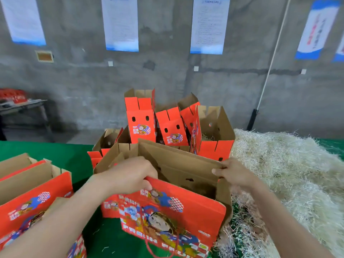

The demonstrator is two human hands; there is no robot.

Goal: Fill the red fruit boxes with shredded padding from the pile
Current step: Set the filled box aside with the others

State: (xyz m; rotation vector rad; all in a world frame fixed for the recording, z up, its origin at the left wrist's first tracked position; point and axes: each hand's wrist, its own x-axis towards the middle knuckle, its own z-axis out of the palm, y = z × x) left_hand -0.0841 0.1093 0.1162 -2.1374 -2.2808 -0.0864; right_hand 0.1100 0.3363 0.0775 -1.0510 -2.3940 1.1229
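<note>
Gripping the near printed wall of the open red fruit box (pixel 167 211) with the left hand (pixel 128 175), fingers curled over its top edge. Pinching the brown far flap at its right corner with the right hand (pixel 232 172) — thumb on the near face. Box upright on the green table cover (pixel 55 153), between the two hands and just below them. Shredded padding pile (pixel 283 174) close against the box's right side, spreading beneath and beyond the right forearm. Behind the held box, a cluster of upright red boxes (pixel 141 125), flaps up — a little padding inside the rightmost box (pixel 216 148). More red boxes (pixel 37 194) by the left forearm.
</note>
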